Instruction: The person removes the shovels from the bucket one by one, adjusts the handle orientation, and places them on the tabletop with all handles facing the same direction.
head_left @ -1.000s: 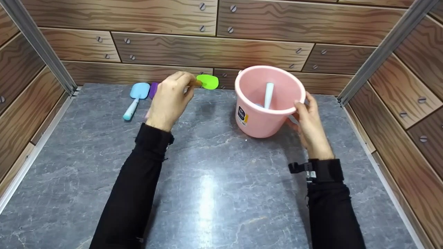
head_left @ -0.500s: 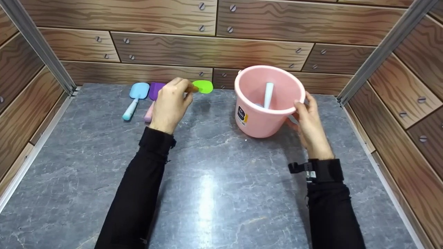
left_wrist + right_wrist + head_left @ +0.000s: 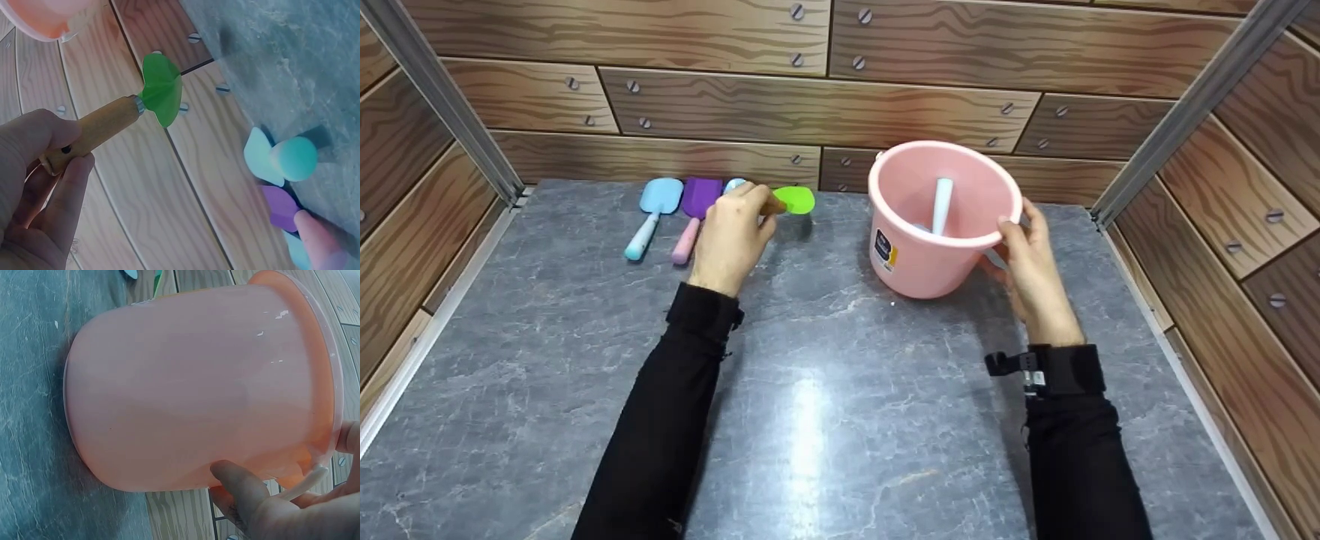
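My left hand (image 3: 733, 241) pinches the wooden handle of a small toy shovel with a green blade (image 3: 796, 199). In the left wrist view, thumb and fingers grip the handle (image 3: 107, 125) near its end, and the shovel is above the table. My right hand (image 3: 1033, 277) holds the pink bucket (image 3: 919, 270) at its right side, thumb at the rim and other fingers against the outer wall. The bucket stands upright; a pale blue handle (image 3: 942, 206) leans inside it, the rest of that tool mostly hidden.
Left of my left hand lie a blue shovel (image 3: 661, 196) and a purple shovel (image 3: 703, 196) with a pink handle. Another light blue blade (image 3: 734, 184) shows partly behind that hand. Wood-patterned walls (image 3: 720, 97) enclose the grey table (image 3: 840, 420).
My left hand has shifted slightly down, bringing the green shovel left and lower. The purple shovel and the light blue blade have come into sight. The right hand and bucket stay put.
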Motion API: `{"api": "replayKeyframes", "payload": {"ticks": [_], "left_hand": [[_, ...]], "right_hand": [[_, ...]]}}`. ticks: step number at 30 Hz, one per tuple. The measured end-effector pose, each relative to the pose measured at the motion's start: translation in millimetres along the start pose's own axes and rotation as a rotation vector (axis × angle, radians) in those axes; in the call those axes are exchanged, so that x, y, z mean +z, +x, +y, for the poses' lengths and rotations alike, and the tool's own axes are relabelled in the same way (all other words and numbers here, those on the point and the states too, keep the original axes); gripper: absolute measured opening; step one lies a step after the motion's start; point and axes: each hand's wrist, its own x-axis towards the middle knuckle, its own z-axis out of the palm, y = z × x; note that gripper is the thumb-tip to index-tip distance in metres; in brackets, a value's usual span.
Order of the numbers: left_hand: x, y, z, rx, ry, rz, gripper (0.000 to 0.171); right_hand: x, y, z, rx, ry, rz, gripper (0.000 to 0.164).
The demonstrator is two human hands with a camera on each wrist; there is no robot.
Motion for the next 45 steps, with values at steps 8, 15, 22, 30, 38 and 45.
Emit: {"api": "replayKeyframes", "payload": {"ticks": [8,15,22,30,38,45], "left_hand": [[6.8,-3.3,-5.9,-0.012,0.007,-0.023,0.007],[13.6,-5.7,-9.6,-0.03,0.02,-0.047,0.005],[17.5,-7.2,-13.3,-0.044,0.039,-0.062,0.007],[18.6,-12.3,-18.5,-0.062,0.065,-0.055,0.007],[23.4,-15.8,-19.8,-0.105,0.142,-0.078,0.004],[33.4,-17.8,-17.5,-0.121,0.226,-0.082,0.007]], "right_hand": [[1,0,0,-0.005,-0.01,-0.001,0.079],[0,1,0,-0.002,-0.009,0.007,0.076],[0,1,1,-0.002,0.002,0.004,0.077],[0,-1,1,-0.007,-0.002,0.002,0.078],[0,0,1,-0.006,-0.011,0.002,0.078],[0,0,1,-0.006,-0.001,0.001,0.077]]}}
